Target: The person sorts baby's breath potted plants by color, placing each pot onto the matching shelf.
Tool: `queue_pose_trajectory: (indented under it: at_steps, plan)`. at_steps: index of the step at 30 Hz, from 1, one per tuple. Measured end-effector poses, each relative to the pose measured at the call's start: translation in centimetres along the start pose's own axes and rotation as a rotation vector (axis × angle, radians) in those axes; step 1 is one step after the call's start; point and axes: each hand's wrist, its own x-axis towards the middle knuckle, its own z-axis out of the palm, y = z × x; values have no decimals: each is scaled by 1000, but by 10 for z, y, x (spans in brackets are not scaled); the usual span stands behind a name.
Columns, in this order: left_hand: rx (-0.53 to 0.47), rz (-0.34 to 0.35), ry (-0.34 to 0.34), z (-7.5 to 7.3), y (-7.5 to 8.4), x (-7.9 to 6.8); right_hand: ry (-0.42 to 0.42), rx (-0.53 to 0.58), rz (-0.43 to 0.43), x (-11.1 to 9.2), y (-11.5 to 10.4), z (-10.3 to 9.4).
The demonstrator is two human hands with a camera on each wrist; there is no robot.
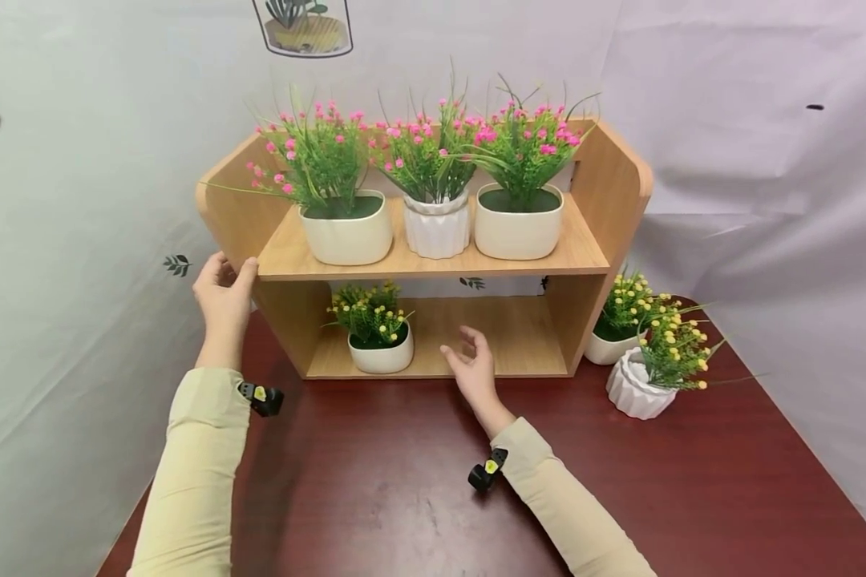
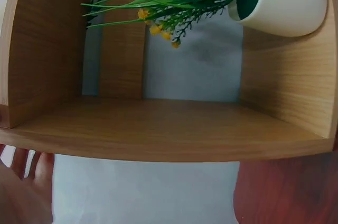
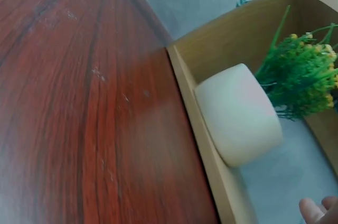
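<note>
At far left, a sleeved arm reaches up, and the person's left hand (image 1: 222, 296) grips the side panel of a two-level wooden shelf (image 1: 433, 271), thumb at the panel's front edge near the upper board, fingers on the outer side. The shelf stands on a dark red worktop (image 1: 375, 481). On its upper level, in a row, come a smooth cream pot with pink flowers (image 1: 350, 234), a fluted white pot with pink flowers (image 1: 437, 230) and a second smooth cream pot (image 1: 518, 231), also pink-flowered. Below, toward the left of the lower level, a small cream pot with yellow flowers (image 1: 382, 354) sits upright near the front edge. Just to its right, the right hand (image 1: 472, 369) hovers at the front of the lower level, apart from the pot, its fingers loosely bent, a gap between thumb and fingers, holding nothing. Right of the shelf, on the worktop, another cream pot of yellow flowers (image 1: 608, 349) stands beside the side panel, and a fluted white pot of yellow flowers (image 1: 641, 391) is nearer the viewer.
</note>
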Motion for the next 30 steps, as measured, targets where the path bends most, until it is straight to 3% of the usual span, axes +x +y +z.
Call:
queue_pose_trajectory:
  at_steps: [8,10,14,20,26,30]
  plan:
    - [-149,-112,-7,2,-9,8,29,-24,-104,-15,-48,-23]
    - [-169,-129,-8,1,-11,9,47,-36,-112,-16,-51,-29]
    - [-170,-152,-1,-2,-17,12,101,-43,-133,-14,-46,-41]
    - [-189,-160,6,-2,-17,9,218,-85,-155,-8,-18,-63]
    - [-232,-171,24,1,-18,7,317,-99,-215,-7,-10,-83]
    - [-245,-185,26,1,-21,6,386,-96,-190,-6,-10,-94]
